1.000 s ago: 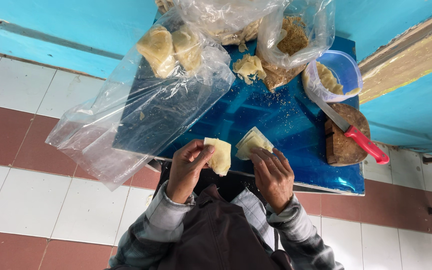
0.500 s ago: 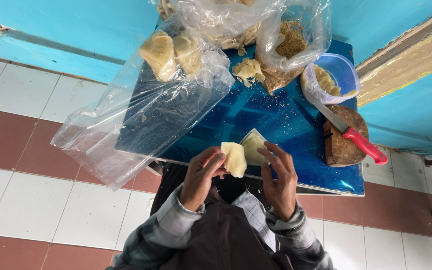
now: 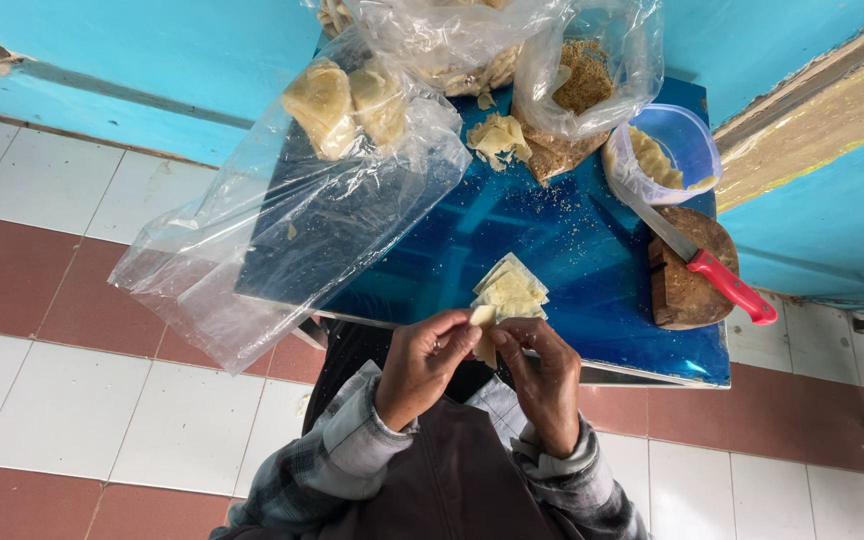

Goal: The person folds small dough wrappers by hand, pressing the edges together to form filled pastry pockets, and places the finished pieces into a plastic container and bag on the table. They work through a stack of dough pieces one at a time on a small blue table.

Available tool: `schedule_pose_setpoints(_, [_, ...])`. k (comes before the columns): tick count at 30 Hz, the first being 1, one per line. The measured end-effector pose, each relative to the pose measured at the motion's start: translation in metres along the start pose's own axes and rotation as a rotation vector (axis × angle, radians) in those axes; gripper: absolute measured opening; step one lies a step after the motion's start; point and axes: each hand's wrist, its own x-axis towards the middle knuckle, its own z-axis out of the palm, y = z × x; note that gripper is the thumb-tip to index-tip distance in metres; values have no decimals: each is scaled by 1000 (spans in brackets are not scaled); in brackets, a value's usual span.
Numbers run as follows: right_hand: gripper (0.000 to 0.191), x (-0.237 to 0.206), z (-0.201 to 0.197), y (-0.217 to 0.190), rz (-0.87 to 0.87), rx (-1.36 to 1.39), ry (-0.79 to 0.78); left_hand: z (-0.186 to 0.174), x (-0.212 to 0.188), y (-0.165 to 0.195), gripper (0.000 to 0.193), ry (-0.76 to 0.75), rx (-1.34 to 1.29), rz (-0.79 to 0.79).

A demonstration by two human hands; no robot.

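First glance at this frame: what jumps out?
The glossy blue table against red and white floor tiles, with both hands, left hand and right hand, pinching a pale dough piece at its near edge beside a small stack of wrappers. At right, a red-handled knife lies on a round wooden block; big clear plastic bags spill over the left side.

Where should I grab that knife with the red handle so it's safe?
Probably by the red handle of the knife, coming from the right. It sticks out past the round wooden board, while the bare blade points toward the blue bowl.
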Motion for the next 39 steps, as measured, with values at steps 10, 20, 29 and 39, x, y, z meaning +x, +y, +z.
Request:
schedule_pose_setpoints(10, [14, -6, -6, -9, 55, -53, -59, 1, -1, 11, 23, -40, -18, -20])
schedule_pose_setpoints(20, [19, -24, -12, 44, 493, 484, -124, 4, -5, -8, 19, 31, 23, 7])
schedule_pose_setpoints(29, [15, -34, -3, 68, 494, 923, -110, 1, -6, -20, 17, 56, -138, -49])
schedule_pose_setpoints(39, [12, -25, -24, 73, 560, 1126, 55, -8, 0, -29, 13, 51, -507, -301])
